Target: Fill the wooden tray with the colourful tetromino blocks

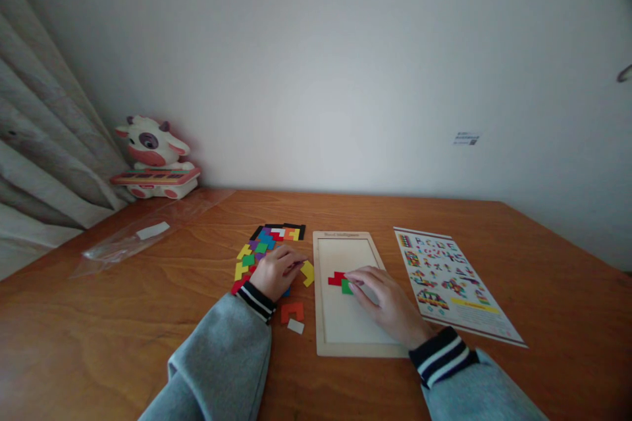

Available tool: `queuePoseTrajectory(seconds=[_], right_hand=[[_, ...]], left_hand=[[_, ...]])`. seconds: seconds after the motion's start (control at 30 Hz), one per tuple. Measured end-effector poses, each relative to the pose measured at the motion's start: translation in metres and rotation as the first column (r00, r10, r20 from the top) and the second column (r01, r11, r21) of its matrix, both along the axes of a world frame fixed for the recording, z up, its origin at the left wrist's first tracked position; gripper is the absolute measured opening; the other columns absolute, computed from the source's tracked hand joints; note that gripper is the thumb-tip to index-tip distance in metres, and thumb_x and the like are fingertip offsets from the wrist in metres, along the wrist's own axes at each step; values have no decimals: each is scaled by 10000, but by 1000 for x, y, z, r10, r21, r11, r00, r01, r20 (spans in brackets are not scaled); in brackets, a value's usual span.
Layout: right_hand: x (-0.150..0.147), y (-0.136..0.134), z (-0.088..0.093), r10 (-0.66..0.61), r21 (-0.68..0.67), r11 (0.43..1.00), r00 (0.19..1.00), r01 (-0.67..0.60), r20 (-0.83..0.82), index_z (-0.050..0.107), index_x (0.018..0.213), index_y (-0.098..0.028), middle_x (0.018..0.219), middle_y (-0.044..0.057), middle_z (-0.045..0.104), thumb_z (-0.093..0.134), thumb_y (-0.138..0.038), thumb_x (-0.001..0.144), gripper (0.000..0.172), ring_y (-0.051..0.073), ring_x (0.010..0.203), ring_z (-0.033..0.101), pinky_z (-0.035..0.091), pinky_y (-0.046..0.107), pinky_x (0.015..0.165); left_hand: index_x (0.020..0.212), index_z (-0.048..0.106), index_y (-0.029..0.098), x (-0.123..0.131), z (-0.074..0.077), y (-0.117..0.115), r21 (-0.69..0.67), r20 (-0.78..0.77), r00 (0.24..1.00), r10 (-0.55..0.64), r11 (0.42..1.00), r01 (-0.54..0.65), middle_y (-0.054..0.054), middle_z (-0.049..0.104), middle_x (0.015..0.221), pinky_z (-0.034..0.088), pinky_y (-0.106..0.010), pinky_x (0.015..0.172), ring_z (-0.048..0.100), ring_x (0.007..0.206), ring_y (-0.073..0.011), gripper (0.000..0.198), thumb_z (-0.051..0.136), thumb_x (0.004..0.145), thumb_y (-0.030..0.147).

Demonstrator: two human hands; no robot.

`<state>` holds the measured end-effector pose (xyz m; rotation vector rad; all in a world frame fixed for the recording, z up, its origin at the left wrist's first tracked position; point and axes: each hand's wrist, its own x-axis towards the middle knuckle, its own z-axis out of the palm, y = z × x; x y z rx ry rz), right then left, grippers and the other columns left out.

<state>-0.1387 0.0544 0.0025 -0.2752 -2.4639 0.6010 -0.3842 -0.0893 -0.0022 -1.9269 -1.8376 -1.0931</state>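
My right hand (388,299) is over the wooden puzzle tray (320,316), thumb and fingertips on a green puzzle piece (346,287) and partly covering it. Against that piece, inside the tray, lies a red puzzle piece (336,279). My left hand (279,272) rests above the loose coloured pieces (261,247) left of the tray, its fingers curled together. Beside those fingertips is a yellow puzzle piece (308,273); whether they hold anything is hidden. An orange-red U-shaped piece (292,310) and a small whitish piece (295,326) lie nearer me.
A printed pattern sheet (457,286) lies right of the tray. At the back left stand a cow-shaped toy keyboard (155,161) and a clear plastic bag (118,247) with a white label. A curtain (44,145) hangs at the left, and a wall (345,79) borders the table.
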Motion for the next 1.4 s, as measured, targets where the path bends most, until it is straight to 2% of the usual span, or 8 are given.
queuePoseTrajectory(seconds=[0.1, 0.2, 0.33, 0.43, 0.57, 0.87, 1.2, 1.4], right_hand=[[0, 0, 0, 20, -5, 1000, 1000, -20, 0, 620, 1102, -246, 1022, 43, 691, 557, -219, 935, 180, 194, 961, 642, 511, 369, 879], [1, -2, 0, 57, -19, 998, 998, -57, 3, 622, 1116, -253, 1035, 43, 693, 586, -224, 924, 197, 192, 968, 641, 508, 359, 879], [1, -5, 0, 84, -74, 994, 996, -83, 8, 640, 1123, -258, 935, 25, 704, 626, -251, 905, 219, 170, 840, 659, 525, 323, 802], [1, -8, 1, 102, -130, 986, 995, -101, 3, 655, 1104, -243, 866, 16, 704, 675, -280, 871, 236, 161, 770, 660, 533, 303, 751], [-1, -10, 0, 130, -215, 967, 991, -136, -43, 654, 1097, -225, 917, 29, 717, 722, -306, 831, 287, 152, 757, 664, 540, 288, 742], [-4, -8, 6, 102, -239, 962, 986, -132, -135, 679, 905, -225, 821, 20, 689, 636, -268, 896, 61, 147, 736, 636, 519, 276, 695], [-2, -11, 9, 154, -299, 937, 981, -183, -118, 670, 932, -210, 821, 26, 680, 662, -300, 869, 111, 139, 709, 620, 521, 263, 667], [-2, -7, 8, -9, -354, 935, 999, -9, -49, 702, 901, -224, 795, 25, 728, 607, -380, 907, 182, 162, 714, 664, 528, 279, 682]], left_hand=[[950, 741, 235, 12, 12, -3, 94, -150, 989, -12, 995, 26, -43, 649, 815, 536, -283, 695, 607, 767, -163, 123, 631, 897, 227], [1049, 721, 223, 27, 19, -4, 87, -245, 966, -81, 991, 106, -45, 669, 789, 528, -269, 651, 595, 715, -154, 180, 595, 920, 210], [1167, 651, 173, 45, 16, -1, 11, -291, 923, -251, 964, 266, -60, 723, 869, 555, -270, 693, 635, 749, -154, 259, 519, 946, 150], [1195, 624, 159, 53, 11, 3, 41, -266, 919, -292, 949, 313, -76, 730, 918, 571, -283, 749, 645, 811, -165, 273, 509, 947, 145], [1227, 598, 142, 58, 9, 5, 73, -225, 926, -304, 942, 327, -93, 724, 955, 579, -304, 786, 640, 864, -180, 299, 538, 934, 143], [1117, 657, 152, 62, 13, 4, 29, -189, 940, -285, 955, 295, -67, 738, 899, 573, -292, 715, 652, 775, -169, 207, 591, 930, 214], [998, 701, 167, 63, 13, 3, 14, -121, 958, -258, 965, 262, -48, 724, 791, 529, -267, 657, 633, 707, -160, 143, 590, 936, 232], [1008, 692, 170, 63, 11, 4, 13, -113, 965, -236, 971, 239, -57, 728, 825, 549, -275, 710, 649, 762, -164, 155, 570, 942, 239]])
